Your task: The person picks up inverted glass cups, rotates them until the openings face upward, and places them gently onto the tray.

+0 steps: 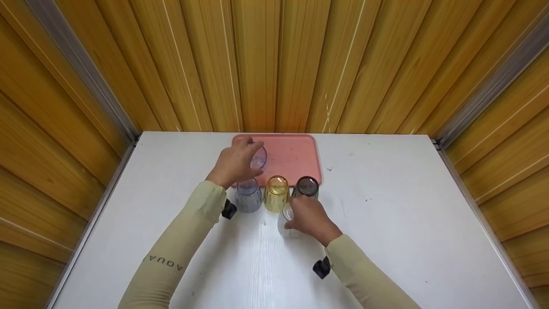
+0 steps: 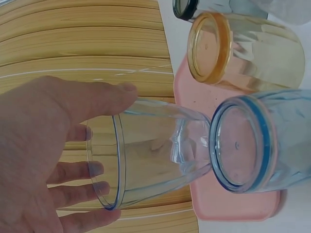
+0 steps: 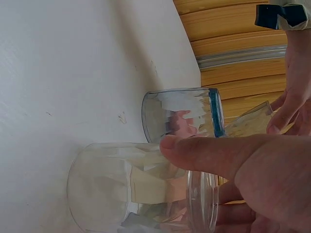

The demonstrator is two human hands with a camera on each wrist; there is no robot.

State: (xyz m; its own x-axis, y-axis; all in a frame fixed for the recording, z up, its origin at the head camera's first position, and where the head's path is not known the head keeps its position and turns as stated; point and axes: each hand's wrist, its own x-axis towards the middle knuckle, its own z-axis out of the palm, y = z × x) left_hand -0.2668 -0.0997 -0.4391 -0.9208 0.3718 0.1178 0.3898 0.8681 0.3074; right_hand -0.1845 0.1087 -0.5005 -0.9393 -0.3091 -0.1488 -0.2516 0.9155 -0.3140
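Your right hand [image 1: 309, 216] grips an inverted colourless glass tumbler [image 3: 102, 194] on the near side of the pink rectangular tray [image 1: 296, 156], best kept steady while your left hand's [image 1: 236, 162] spread fingers hold the upright blue-rimmed clear tumbler [image 2: 155, 155] level at the tray's left end.

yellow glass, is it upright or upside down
Upside down: in the head view, the yellow glass has its thick, closed base on top.
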